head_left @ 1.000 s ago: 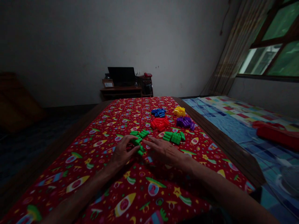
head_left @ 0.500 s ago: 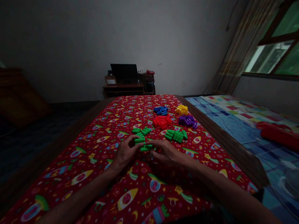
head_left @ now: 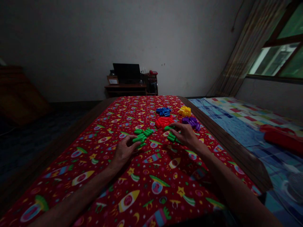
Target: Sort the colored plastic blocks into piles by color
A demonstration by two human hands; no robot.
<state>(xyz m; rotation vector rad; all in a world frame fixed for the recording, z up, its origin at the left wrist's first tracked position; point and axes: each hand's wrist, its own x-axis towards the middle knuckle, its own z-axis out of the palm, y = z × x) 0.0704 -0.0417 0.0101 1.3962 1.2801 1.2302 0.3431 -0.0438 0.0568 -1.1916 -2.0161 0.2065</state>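
Pinching with the left hand (head_left: 123, 151) a short stick of joined bright green plastic pegs (head_left: 139, 138), thumb against fingers, low on the red rocket-print worktop cloth (head_left: 142, 176), seemingly keeping it steady. Curling the right hand (head_left: 187, 135) over a heap of loose green plastic pegs (head_left: 171, 137) just before the red peg pile (head_left: 164, 121); gripping or merely touching, impossible telling.

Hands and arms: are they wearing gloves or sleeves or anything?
No gloves. The left hand and right hand are both bare, and I see no rings or watch, though the light is dim. The left forearm and right forearm are bare too; no sleeves show in the picture.
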